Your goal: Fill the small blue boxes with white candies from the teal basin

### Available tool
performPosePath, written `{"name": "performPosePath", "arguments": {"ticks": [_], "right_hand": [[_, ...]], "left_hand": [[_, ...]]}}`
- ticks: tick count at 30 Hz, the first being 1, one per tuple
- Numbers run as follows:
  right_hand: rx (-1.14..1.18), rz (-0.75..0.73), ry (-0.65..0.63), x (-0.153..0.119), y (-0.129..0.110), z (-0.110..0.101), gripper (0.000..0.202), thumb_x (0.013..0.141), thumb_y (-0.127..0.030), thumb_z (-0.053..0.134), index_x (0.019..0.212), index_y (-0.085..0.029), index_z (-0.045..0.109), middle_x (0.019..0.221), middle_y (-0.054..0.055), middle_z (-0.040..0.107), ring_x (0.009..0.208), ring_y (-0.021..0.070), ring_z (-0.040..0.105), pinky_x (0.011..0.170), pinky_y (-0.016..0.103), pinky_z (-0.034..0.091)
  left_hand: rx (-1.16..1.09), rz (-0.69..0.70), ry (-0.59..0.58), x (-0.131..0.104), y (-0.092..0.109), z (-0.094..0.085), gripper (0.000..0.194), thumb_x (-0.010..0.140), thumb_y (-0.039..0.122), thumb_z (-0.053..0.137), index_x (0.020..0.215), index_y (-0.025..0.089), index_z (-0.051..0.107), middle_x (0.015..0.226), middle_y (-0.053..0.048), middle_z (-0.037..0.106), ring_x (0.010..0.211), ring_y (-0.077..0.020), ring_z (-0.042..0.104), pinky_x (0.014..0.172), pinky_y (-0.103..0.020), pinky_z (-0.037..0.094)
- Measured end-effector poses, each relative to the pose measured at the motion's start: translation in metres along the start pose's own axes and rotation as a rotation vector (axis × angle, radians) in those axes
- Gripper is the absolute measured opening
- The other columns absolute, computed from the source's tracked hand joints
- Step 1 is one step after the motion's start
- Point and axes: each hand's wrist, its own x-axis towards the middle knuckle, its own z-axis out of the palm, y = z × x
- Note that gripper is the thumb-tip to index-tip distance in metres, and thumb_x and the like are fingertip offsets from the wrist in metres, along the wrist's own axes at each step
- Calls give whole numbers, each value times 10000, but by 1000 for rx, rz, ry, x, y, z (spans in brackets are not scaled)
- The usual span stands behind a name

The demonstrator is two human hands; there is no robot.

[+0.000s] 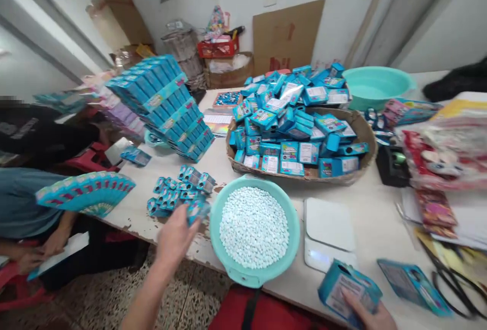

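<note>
My left hand (177, 233) is closed on a small blue box (197, 210) at the near side of a cluster of similar blue boxes (171, 195). Down at the lower right, my right hand (367, 312) holds a larger blue box (348, 289) with an opening in its top, near the table edge. Between my hands a turquoise basin (294, 228) holds small pale pellets (254, 226). A white scale (329, 226) with a lit display lies between the basin and my right hand.
A cardboard tray (371, 152) heaped with blue boxes stands behind the basin. Stacked blue boxes (167, 106) lean at the back left. Scissors (452, 284) and a flat blue package (414, 284) lie at right. Another person's hands (57, 241) are at far left.
</note>
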Motion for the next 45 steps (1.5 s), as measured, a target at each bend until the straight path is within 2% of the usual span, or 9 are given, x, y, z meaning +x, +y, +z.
{"name": "performPosePath", "arguments": {"ticks": [4,9,17,21,25,30,34,40,45], "right_hand": [[111,-99,-1,-9,-30,28,532,486,-458,805,896,-167,628,846,75,739,826,305,681,808,431,540],[78,-187,-29,-15,-48,48,530,491,-424,823,917,-173,632,871,69,737,826,270,678,793,389,538],[145,-73,-47,-9,-22,44,496,532,-408,823,919,-156,643,873,65,737,833,264,678,810,387,538],[194,-44,-35,-8,-20,41,498,509,-394,833,902,-146,654,854,62,736,809,259,676,790,379,546],[193,-78,-22,-7,-27,44,496,485,-379,839,882,-137,668,822,66,732,773,261,675,749,377,555],[187,-165,-30,-6,-28,45,488,507,-355,832,914,-146,663,852,73,729,792,262,673,742,380,554],[218,-128,-33,-6,-24,43,479,529,-387,822,911,-150,657,869,74,726,799,254,668,758,383,549],[121,-238,-72,-11,-48,52,471,578,-428,787,942,-197,599,816,29,703,740,214,644,690,332,549],[-154,-441,-153,-17,-79,75,388,624,-452,739,867,-194,582,735,16,664,659,191,610,618,292,517]], "left_hand": [[111,-17,-205,-6,-59,60,359,878,432,361,1103,179,483,1085,-127,592,925,-308,602,684,-363,437],[-40,-56,29,8,-68,131,450,868,466,377,1177,144,440,1145,-177,515,1083,-332,515,761,-406,456],[-185,-102,210,15,-68,134,576,848,466,456,1282,97,363,1176,-202,482,1132,-330,482,862,-440,450],[-268,72,369,0,-36,131,490,878,432,419,1249,113,406,1187,-191,497,1196,-293,438,993,-433,369],[-446,391,139,4,35,150,405,875,406,427,1205,177,478,1206,-133,546,1174,-255,475,993,-407,376],[-264,120,-108,14,115,169,543,840,487,455,1269,156,485,1331,-186,448,1252,-337,376,994,-459,310],[-288,169,-239,6,155,166,485,810,522,481,1177,218,572,1197,-144,543,1115,-316,473,899,-413,368],[-803,25,-346,2,166,160,177,665,354,659,783,222,653,850,-65,619,916,-264,554,775,-338,408],[-1383,-256,-554,6,149,148,328,575,459,705,690,185,567,613,1,545,583,-150,542,517,-244,399]]}}
